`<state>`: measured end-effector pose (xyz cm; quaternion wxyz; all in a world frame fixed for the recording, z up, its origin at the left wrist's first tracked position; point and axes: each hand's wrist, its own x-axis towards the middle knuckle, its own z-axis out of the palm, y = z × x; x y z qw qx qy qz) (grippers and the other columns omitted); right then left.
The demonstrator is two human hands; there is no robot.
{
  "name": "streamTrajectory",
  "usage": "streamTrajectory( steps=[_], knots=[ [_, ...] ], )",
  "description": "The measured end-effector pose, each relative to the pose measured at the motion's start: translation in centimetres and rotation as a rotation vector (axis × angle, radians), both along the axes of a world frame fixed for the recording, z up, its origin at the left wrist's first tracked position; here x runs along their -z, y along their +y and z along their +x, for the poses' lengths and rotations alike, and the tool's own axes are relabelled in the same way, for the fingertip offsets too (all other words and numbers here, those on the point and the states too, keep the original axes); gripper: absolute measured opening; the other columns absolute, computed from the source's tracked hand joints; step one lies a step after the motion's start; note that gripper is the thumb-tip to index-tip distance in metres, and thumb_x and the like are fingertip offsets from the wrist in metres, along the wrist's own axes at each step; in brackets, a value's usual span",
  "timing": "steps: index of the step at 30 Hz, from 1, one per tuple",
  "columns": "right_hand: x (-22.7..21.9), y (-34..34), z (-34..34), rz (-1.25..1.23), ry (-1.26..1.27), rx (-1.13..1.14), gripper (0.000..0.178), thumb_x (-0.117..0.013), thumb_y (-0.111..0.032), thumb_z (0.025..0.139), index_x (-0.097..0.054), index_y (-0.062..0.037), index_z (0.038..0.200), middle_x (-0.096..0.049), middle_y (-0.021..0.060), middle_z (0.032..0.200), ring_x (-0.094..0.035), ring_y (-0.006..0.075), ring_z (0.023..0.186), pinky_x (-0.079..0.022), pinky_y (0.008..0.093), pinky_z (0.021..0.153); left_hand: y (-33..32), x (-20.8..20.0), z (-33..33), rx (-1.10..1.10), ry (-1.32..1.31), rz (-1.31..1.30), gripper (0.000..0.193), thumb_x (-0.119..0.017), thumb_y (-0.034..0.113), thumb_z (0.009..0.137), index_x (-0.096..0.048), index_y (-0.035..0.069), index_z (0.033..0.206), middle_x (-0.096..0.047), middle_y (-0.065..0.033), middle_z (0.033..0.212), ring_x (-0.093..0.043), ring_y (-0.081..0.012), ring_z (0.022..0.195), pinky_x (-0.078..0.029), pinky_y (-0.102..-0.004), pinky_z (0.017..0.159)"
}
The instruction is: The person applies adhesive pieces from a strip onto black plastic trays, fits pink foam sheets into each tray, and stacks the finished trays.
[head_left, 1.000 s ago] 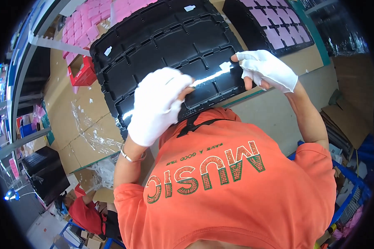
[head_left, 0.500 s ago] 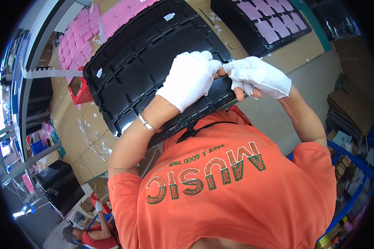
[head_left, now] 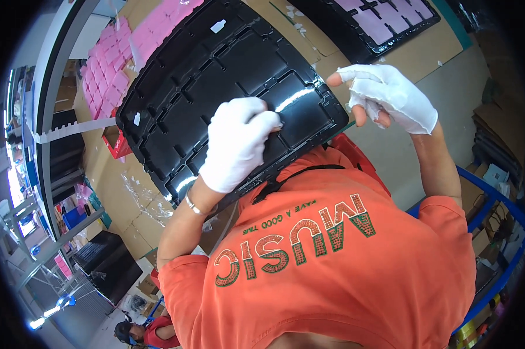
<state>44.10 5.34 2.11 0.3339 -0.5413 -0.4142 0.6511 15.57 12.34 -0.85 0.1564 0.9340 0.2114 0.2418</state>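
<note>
A large black plastic tray (head_left: 216,81) with moulded compartments lies in front of me. My left hand (head_left: 233,145), in a white glove with bare fingertips, is over its near part. The thumb and fingers are pinched together close to the tray surface; what they hold, if anything, is hidden. Off the tray's right edge is my right hand (head_left: 390,99), in the same kind of glove. Its index finger points left, apart from the lower fingers, and nothing shows between them. One small white tab-shaped piece (head_left: 217,26) lies in a far compartment, another white piece (head_left: 137,119) at the left edge.
Pink pads (head_left: 105,70) are heaped at the far left. A second black tray with pink pads (head_left: 385,29) stands far right. Beside the big tray's left edge are a red box (head_left: 117,142) and a white notched strip (head_left: 76,128). A co-worker (head_left: 152,334) is at lower left.
My hands, together over the tray before, have separated. The left came nearer and leftward onto the tray; the right moved rightward off it.
</note>
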Motion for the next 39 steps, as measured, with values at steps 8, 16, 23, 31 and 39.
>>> streamTrajectory(
  steps=[8, 16, 23, 31, 39],
  knots=[
    [0.4, 0.1, 0.0, 0.051, 0.008, 0.013, 0.036, -0.048, -0.018, 0.097, -0.06, 0.0028, 0.123, -0.064, 0.0058, 0.066, -0.046, 0.0027, 0.042, -0.036, 0.0175, 0.041, 9.5, -2.5, -1.2, -0.481, -0.203, -0.847, 0.014, -0.063, 0.012, 0.092, -0.065, 0.0, 0.1, -0.066, -0.0027, 0.085, -0.057, -0.0068, 0.069, -0.043, -0.0222, 0.062],
    [1.1, -0.2, 0.3, 0.02, -0.037, -0.014, 0.036, -0.049, -0.019, 0.097, -0.061, 0.0012, 0.125, -0.064, 0.0052, 0.066, -0.047, 0.0035, 0.043, -0.037, 0.0182, 0.042, 2.6, -3.5, 2.1, -0.034, 0.183, -0.967, 0.011, -0.066, 0.009, 0.085, -0.068, 0.005, 0.096, -0.064, -0.0024, 0.082, -0.057, -0.0103, 0.063, -0.045, -0.0246, 0.058],
    [0.4, 0.0, -1.0, 0.096, -0.118, -0.043, 0.036, -0.046, -0.018, 0.097, -0.062, -0.002, 0.124, -0.063, 0.0036, 0.066, -0.046, 0.0032, 0.045, -0.036, 0.019, 0.044, 0.4, -0.8, 3.9, -0.073, 0.357, -0.131, 0.019, -0.066, 0.017, 0.083, -0.065, 0.012, 0.102, -0.061, -0.0113, 0.086, -0.065, -0.0312, 0.068, -0.051, -0.0376, 0.057],
    [1.1, -1.2, -5.6, 0.915, -1.112, -0.447, 0.039, -0.058, -0.009, 0.084, -0.063, -0.0138, 0.123, -0.058, 0.0076, 0.069, -0.062, 0.0247, 0.059, -0.047, 0.0364, 0.053, 7.0, -1.2, 0.9, -0.437, -0.209, -0.298, 0.018, -0.072, 0.013, 0.082, -0.073, 0.006, 0.098, -0.063, -0.0086, 0.082, -0.062, -0.0202, 0.061, -0.048, -0.0313, 0.057],
    [1.0, -0.5, -6.9, 0.989, -1.231, -0.707, 0.043, -0.057, -0.012, 0.085, -0.06, -0.0104, 0.128, -0.06, 0.0105, 0.073, -0.064, 0.0248, 0.062, -0.046, 0.0406, 0.049, 16.7, 1.3, -0.6, -0.53, -0.098, -0.334, 0.023, -0.07, 0.011, 0.081, -0.073, 0.007, 0.104, -0.071, -0.0144, 0.086, -0.067, -0.0269, 0.073, -0.052, -0.0337, 0.068]
  ],
)
